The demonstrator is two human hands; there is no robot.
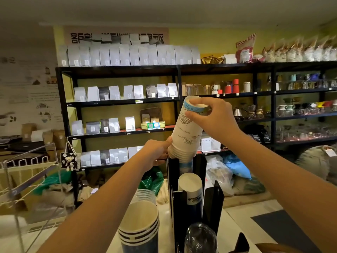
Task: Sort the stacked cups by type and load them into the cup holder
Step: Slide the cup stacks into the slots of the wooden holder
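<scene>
Head view: both hands, left [156,152] and right [213,117], grasp an inverted paper cup stack [187,132] entering the black cup holder [199,167]; keeping it plumb should prevent snagging.

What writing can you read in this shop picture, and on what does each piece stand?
White paper cup stack: a small printed line, upside down, too blurred to read.
Wall banner: large dark characters, partly hidden by bags, not readable.
White shelf bags: small labels, too small.
Green box: sticker, too small.

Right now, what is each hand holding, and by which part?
Both hold one inverted white paper cup stack: right hand grips its upturned base end, left hand its lower rim end, above the black cup holder.
</scene>
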